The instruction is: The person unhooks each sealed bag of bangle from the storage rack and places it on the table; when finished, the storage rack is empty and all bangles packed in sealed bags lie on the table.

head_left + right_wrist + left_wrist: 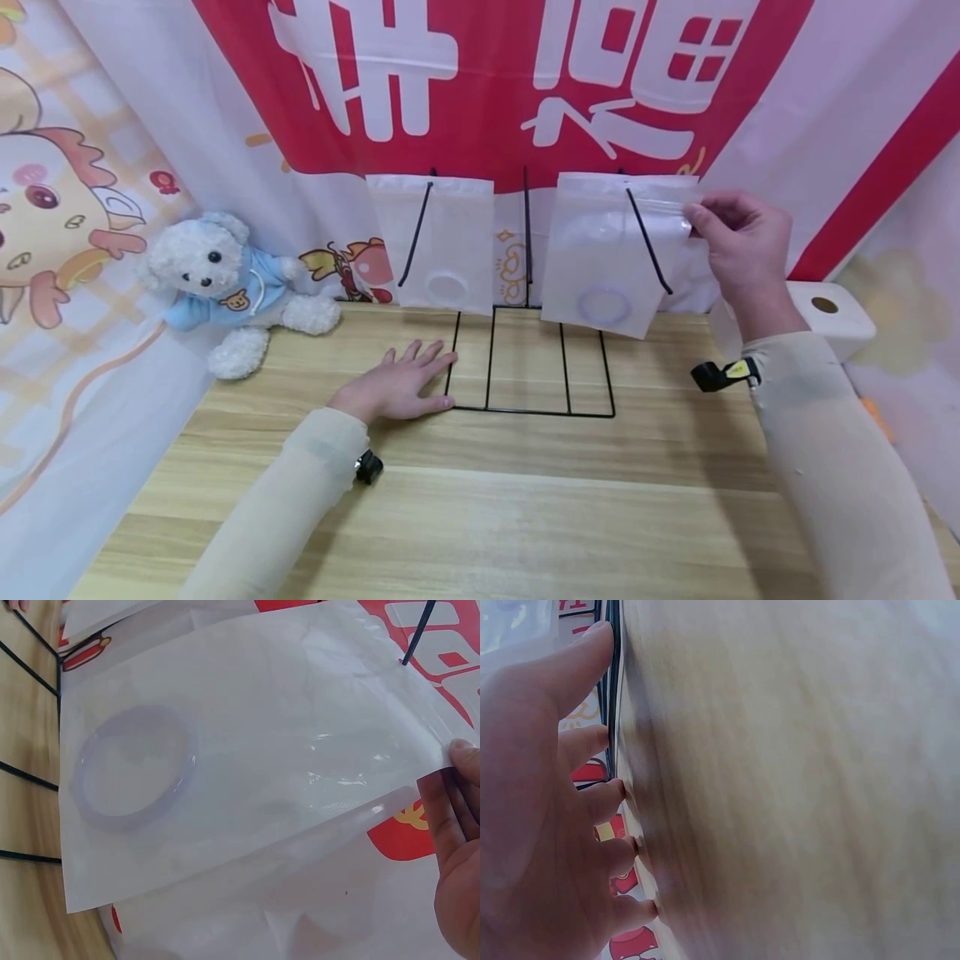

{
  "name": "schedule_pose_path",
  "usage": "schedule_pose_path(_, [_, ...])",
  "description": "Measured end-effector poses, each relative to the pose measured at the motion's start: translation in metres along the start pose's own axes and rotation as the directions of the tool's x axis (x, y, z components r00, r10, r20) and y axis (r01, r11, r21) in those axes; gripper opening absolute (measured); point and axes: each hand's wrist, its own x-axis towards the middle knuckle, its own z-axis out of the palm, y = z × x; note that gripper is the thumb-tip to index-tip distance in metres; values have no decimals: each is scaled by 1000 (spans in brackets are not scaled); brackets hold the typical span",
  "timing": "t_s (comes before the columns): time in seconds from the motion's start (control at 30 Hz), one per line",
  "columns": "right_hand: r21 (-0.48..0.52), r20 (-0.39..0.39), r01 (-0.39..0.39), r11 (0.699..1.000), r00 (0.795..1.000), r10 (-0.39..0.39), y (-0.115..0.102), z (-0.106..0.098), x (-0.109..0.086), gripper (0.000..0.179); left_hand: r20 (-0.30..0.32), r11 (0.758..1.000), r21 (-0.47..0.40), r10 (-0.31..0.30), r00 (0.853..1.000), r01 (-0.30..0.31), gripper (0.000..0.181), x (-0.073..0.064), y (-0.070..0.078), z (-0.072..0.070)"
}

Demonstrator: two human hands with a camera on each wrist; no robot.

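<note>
A black wire display rack (528, 411) stands on the wooden table, with hooks that carry clear zip bags. On its right hook hangs a zip bag (592, 267), and a pale lilac bangle (135, 769) shows inside it. My right hand (742, 237) pinches that bag's upper right edge between thumb and fingers. Another zip bag (442, 250) with a pale ring shape low inside hangs from the left hook. My left hand (401, 383) lies spread on the table, thumb and fingertips at the left side of the rack's base.
At the left sits a white plush bear (247, 283) in a blue hoodie. A white tissue box (832, 312) stands behind my right forearm. Printed red and white cloth (480, 83) covers the wall close behind the rack.
</note>
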Motion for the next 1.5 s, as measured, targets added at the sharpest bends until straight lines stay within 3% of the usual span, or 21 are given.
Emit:
schedule_pose_path(0.27, [-28,-3,2,1000,1000,-2,0,-3,-4,54,-6,1000,1,1,1000,-1,85,1,-2,1])
schedule_pose_path(0.53, [83,13,21,996,1000,-22,0,-11,-10,50,-13,1000,0,10,1000,-10,83,1,-2,2])
schedule_pose_path(0.87, [14,11,45,999,999,-45,-2,-20,-23,50,-12,1000,-2,17,1000,-17,78,2,-3,2])
schedule_pose_path(1.2, [65,25,91,994,995,-93,0,-30,-40,44,1,1000,4,12,1000,-12,79,1,-3,1])
schedule_pose_path(1.5, [23,11,98,995,995,-98,-1,-33,-52,41,0,1000,10,10,1000,-10,80,1,-4,2])
